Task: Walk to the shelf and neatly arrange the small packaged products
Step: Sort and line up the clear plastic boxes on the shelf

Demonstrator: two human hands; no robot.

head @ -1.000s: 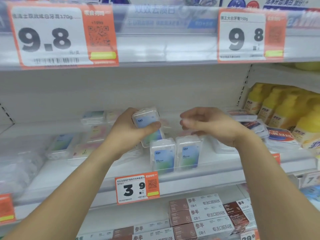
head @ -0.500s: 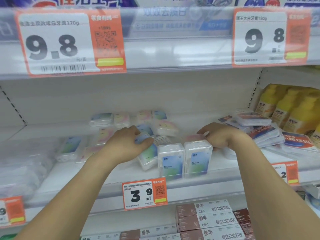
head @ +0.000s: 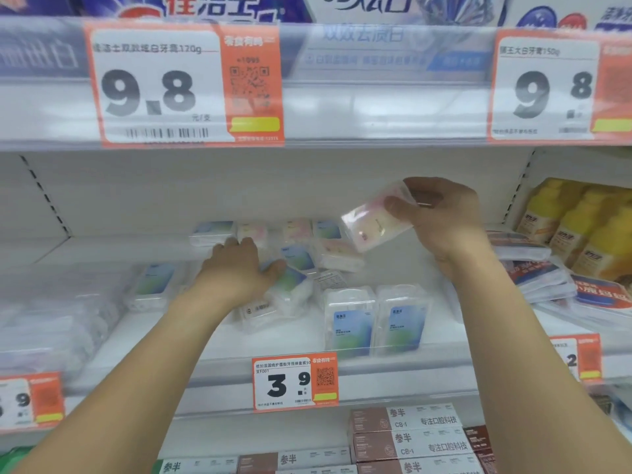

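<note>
Lower shelf: brown-and-white boxes (head: 407, 436) stacked below the front edge of the middle shelf.
Front edge: a price tag reading 3.9 (head: 294, 382) hangs on the shelf (head: 219, 347) rail, near its middle.
Standing packs: two clear blue-green packs (head: 376, 321) stand upright side by side just behind the front edge, right of the tag, touching each other.
Left hand: the left hand (head: 239, 268) lies palm down, fingers spread and fairly straight, over a tilted blue-green pack (head: 290, 285) in the loose pile at mid-depth; the thumb touches that pack. Whether the fingers hold anything beneath, I cannot tell.
Left side: a blue-green pack lying flat (head: 152, 285) near the left hand, and blurred clear packages (head: 51, 323) toward the shelf's left edge.
Right hand: the right hand (head: 441, 217) is raised above the shelf, pinching a pink clear pack (head: 372, 224) between thumb and fingers; the pack is tilted, clear of the pile.
Right side: flat red-and-blue packages (head: 547, 282) stacked toward the right edge, with yellow bottles (head: 588, 227) behind them.
Back edge: a row of small packs (head: 266, 230), blue-green and pink, along the rear wall.
Above: big 9.8 price tags (head: 184, 87) on the upper shelf rail.
</note>
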